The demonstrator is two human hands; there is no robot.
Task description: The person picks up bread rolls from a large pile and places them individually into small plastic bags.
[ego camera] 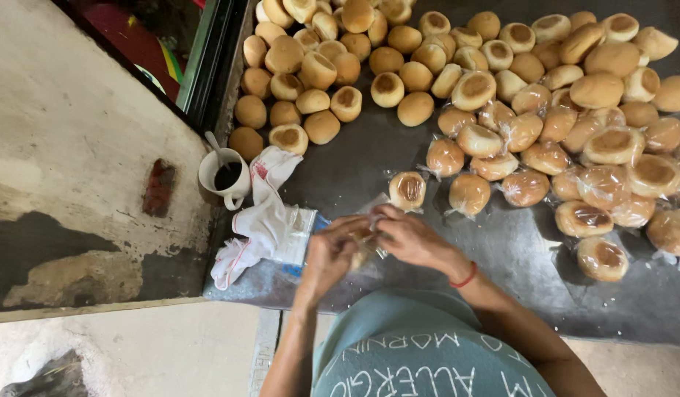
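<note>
Both hands are closing on one bun (364, 246) in a clear bag at the near edge of the table (501, 250): left hand (331, 254) gripping it, right hand (407, 239) pinching the plastic. Too hard a twist could tear the thin bag or squash the bun.

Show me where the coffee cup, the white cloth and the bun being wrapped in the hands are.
Cup (224, 176): head view, on the dark drink inside it.
White cloth (263, 220): head view, on its crumpled middle.
Bun in clear wrap (365, 246): head view, on the part showing between the two hands.
</note>
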